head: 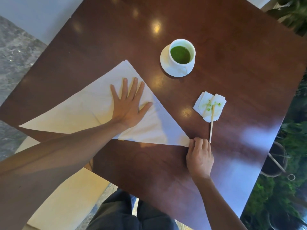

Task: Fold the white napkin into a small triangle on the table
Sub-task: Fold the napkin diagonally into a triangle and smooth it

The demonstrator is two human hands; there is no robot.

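Note:
The white napkin point(86, 108) lies on the dark wooden table point(232, 55) as one large flat triangle, its far tip pointing toward the top of the view. My left hand point(128, 103) rests palm-down on its middle, fingers spread. My right hand point(199, 155) pinches the napkin's right corner near the table's front, fingers closed on the tip. The left corner reaches the table's left edge.
A white cup of green drink point(181, 53) stands on a white saucer point(166, 66) beyond the napkin. To the right lies a small stained paper napkin point(206, 112) with a wooden stick point(211, 128) across it. Plants border the table's right side.

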